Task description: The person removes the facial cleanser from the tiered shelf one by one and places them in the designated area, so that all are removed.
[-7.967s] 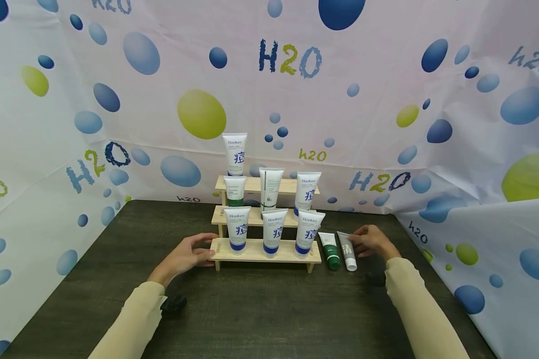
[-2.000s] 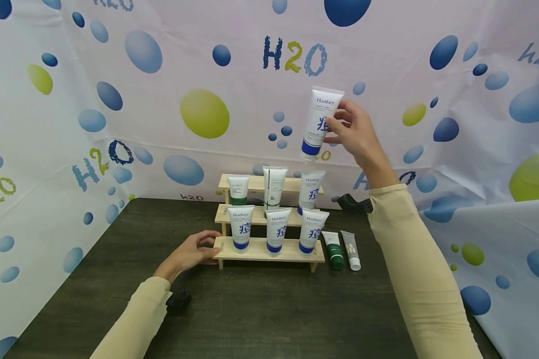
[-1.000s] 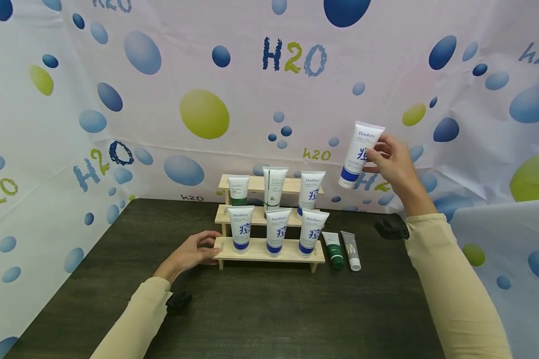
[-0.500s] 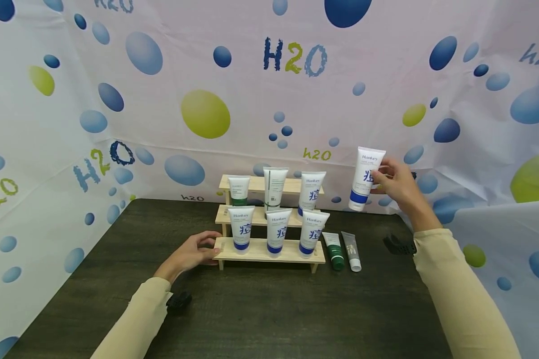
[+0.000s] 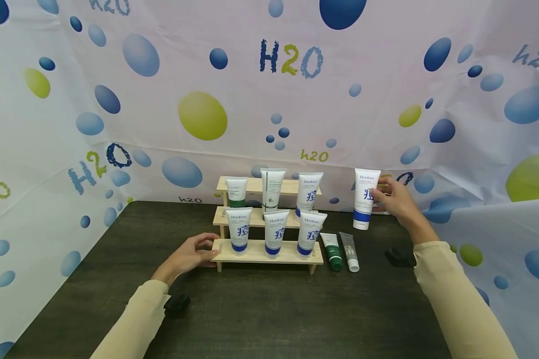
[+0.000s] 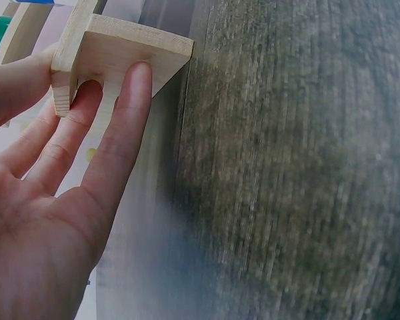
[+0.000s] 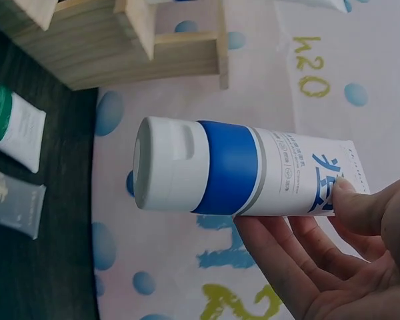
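Note:
My right hand [image 5: 397,200] pinches a white-and-blue squeeze tube [image 5: 366,197] near its upper end, thumb across the front. The tube hangs cap down, right of the rack; in the right wrist view the tube [image 7: 230,168] lies across the frame. My left hand [image 5: 189,257] grips the left end of the lowest step of a three-step wooden display rack [image 5: 269,255]. Seen from the left wrist, the thumb lies on the rack board [image 6: 130,50] and fingers reach underneath. White-and-blue tubes [image 5: 276,232] stand on the lowest step; a large white tube [image 5: 272,189] stands behind.
A green-and-white tube [image 5: 332,252] and a grey tube [image 5: 350,252] lie on the dark table [image 5: 269,314], right of the rack. A small green-and-white tube [image 5: 236,191] stands on the middle step. A printed backdrop [image 5: 251,99] rises behind.
The tube that stood on the top step eight seconds ago is in my right hand, carried right and then lowered, now more upright. My left hand keeps its grip on the rack.

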`<state>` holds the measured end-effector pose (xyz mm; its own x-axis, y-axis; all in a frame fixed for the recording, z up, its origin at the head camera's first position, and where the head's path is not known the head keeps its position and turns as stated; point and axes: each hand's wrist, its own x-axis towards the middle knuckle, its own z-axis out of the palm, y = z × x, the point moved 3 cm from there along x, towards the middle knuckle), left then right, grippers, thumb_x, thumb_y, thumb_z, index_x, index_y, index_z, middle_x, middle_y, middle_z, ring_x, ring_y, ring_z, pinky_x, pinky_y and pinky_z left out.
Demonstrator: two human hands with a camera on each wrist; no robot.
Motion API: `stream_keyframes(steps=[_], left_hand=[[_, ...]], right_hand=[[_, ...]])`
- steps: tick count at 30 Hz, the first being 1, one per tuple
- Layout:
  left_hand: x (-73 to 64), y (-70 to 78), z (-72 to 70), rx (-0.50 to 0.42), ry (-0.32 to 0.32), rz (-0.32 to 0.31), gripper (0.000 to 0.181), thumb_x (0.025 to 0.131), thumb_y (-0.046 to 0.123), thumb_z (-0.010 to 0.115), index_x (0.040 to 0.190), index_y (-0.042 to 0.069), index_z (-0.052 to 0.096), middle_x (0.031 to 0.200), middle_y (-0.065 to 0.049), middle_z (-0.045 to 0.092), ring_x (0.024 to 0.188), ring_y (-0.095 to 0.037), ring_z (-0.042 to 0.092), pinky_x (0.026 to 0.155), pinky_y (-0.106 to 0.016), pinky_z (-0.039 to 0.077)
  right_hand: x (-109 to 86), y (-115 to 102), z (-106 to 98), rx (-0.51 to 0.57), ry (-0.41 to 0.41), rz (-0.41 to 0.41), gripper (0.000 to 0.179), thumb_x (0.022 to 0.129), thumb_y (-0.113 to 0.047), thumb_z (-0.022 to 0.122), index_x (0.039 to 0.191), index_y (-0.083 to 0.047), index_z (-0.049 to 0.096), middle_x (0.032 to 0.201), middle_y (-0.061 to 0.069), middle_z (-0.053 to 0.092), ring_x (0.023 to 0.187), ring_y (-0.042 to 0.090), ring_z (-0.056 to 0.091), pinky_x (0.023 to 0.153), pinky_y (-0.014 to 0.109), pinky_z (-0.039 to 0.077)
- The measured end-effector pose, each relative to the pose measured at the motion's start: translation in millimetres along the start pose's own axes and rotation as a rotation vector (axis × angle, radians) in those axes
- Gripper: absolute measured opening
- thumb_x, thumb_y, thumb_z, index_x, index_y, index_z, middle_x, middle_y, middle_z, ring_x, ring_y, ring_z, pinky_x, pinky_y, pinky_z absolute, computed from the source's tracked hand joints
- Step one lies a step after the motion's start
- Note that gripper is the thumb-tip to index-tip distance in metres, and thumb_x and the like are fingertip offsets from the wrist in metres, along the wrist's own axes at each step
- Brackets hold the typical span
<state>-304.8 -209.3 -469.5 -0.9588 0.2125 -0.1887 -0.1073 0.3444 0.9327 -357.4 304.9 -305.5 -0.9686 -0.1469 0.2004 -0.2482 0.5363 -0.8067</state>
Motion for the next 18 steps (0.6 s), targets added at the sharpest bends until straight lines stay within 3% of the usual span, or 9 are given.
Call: stream_keyframes(steps=[18], left_hand=[[-4.1, 2.2, -0.4, 0.008, -0.022, 0.043, 0.057, 0.099, 0.013, 0.07, 0.15, 0.003, 0.046, 0.134, -0.024, 0.057, 0.107, -0.025, 0.07, 0.089, -0.042, 0.066]], right_hand=[[-15.2, 46.3, -3.0, -0.084, -0.038, 0.073, 0.044, 0.11, -0.01, 0.046, 0.142, 0.018, 0.034, 0.123, 0.044, 0.055, 0.091, 0.02, 0.067, 0.07, 0.034, 0.067]])
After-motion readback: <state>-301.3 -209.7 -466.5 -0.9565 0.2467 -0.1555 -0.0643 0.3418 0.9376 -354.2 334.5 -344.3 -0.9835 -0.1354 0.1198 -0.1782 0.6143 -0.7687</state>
